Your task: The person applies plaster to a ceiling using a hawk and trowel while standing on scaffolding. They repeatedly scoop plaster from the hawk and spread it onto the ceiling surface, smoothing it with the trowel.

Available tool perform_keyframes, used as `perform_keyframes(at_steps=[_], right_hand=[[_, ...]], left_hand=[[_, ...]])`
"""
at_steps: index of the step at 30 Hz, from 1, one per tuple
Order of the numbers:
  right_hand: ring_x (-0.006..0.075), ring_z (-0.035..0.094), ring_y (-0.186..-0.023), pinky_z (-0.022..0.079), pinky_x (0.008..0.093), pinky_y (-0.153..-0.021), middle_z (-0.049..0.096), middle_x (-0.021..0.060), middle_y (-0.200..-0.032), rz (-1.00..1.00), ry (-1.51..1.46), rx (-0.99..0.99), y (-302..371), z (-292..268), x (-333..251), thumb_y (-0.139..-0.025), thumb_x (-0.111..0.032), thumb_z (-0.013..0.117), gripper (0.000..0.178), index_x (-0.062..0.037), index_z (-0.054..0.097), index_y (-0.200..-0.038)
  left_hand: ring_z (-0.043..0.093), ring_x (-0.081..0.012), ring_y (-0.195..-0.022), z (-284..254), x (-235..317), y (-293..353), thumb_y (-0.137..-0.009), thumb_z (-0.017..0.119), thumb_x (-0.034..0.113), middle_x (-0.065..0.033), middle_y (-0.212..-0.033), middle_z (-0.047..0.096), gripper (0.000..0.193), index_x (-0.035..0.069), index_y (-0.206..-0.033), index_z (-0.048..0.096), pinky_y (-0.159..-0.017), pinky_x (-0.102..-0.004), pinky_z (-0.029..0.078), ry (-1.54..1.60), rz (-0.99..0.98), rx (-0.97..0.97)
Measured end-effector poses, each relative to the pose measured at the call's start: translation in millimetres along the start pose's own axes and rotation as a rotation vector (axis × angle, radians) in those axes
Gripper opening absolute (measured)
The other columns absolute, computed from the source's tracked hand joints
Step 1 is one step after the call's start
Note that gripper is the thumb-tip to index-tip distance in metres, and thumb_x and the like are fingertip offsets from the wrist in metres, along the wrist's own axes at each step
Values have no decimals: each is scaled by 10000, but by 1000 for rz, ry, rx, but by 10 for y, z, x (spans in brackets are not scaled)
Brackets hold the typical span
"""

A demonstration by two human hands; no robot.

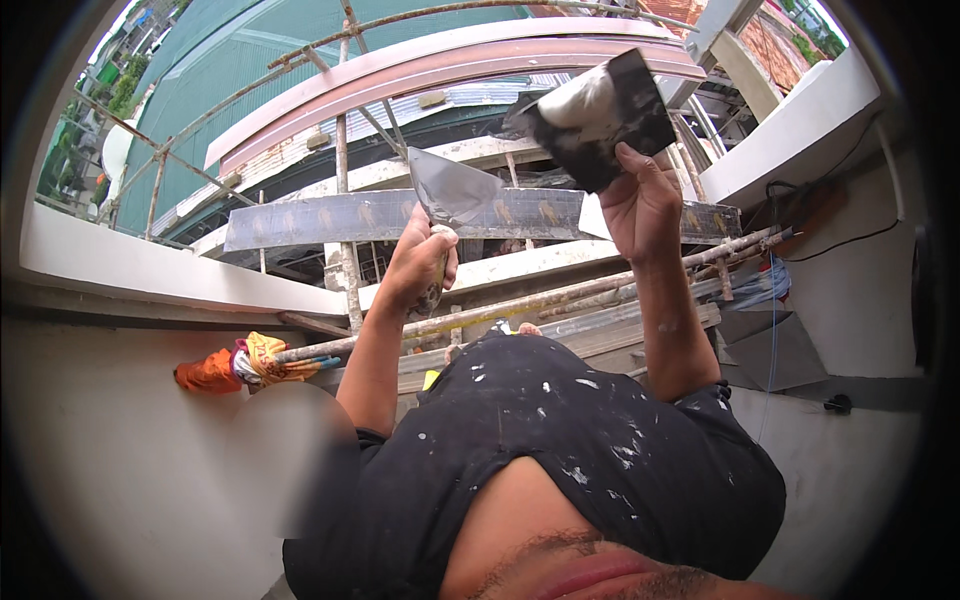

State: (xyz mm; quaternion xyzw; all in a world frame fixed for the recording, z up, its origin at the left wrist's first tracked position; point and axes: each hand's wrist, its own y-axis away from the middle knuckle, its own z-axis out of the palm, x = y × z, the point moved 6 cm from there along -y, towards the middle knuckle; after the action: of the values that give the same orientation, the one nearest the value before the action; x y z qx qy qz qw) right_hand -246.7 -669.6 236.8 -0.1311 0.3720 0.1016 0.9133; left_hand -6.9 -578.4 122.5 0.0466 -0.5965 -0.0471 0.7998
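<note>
Left hand (420, 262) fist-closed round trowel (455, 195) handle, fingers wrapped tight; blade points up and right, long axis tilted, tip near black board. Right hand (640, 205) raised higher, fingers pinching lower edge of black board (600, 120); white putty (580, 98) on its upper face, board tilted. Blade and board close, contact unclear. Scaffold poles (520, 300) and plank (330, 220) cross just behind hands; white ledge (800, 130) to right, wall (120, 470) lower left. Open air above.
</note>
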Motion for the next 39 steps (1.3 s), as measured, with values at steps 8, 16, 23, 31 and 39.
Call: perform_keyframes(at_steps=[8, 16, 23, 31, 39], right_hand=[[286, 684, -1094, 544, 399, -983, 700, 187, -1154, -405, 606, -403, 223, 95, 211, -972, 50, 591, 226, 37, 633, -1194], [324, 619, -1255, 500, 446, -1067, 669, 140, -1312, -535, 1457, -795, 68, -74, 406, -886, 69, 618, 441, -97, 651, -1293], [227, 727, -991, 588, 343, -909, 702, 156, -1095, -5, 465, 27, -69, -822, 92, -947, 2, 552, 236, 53, 584, -1175], [230, 714, -1002, 623, 366, -865, 652, 184, -1171, 165, 143, -78, 273, 200, 292, -961, -18, 548, 321, 58, 494, -1268], [244, 692, -1080, 594, 391, -953, 647, 190, -1204, 165, 102, -96, 290, 228, 446, -978, -19, 519, 312, 62, 503, -1279]], left_hand=[[438, -138, -341, 586, 404, 399, -845, 490, -33, -332, -1216, 551, 844, 44, -1576, 76, -248, -243, 410, 879, -87, -494], [459, -144, -364, 520, 430, 547, -884, 498, -18, -249, -1047, 596, 880, 165, -1607, 31, -270, -262, 401, 615, 12, -436], [540, -92, -439, 221, 512, 407, -957, 541, -46, -94, -767, 607, 715, 106, -1543, 160, -377, -245, 480, 187, 244, -93], [545, -89, -531, 289, 327, 230, -980, 517, -13, -76, -797, 584, 511, 45, -1440, 299, -477, -264, 491, -211, 456, 57], [632, -409, -1186, 385, 533, 237, -752, 571, -97, -217, -1491, 497, 837, 106, -1540, 372, -855, -418, 605, -885, 838, 79]])
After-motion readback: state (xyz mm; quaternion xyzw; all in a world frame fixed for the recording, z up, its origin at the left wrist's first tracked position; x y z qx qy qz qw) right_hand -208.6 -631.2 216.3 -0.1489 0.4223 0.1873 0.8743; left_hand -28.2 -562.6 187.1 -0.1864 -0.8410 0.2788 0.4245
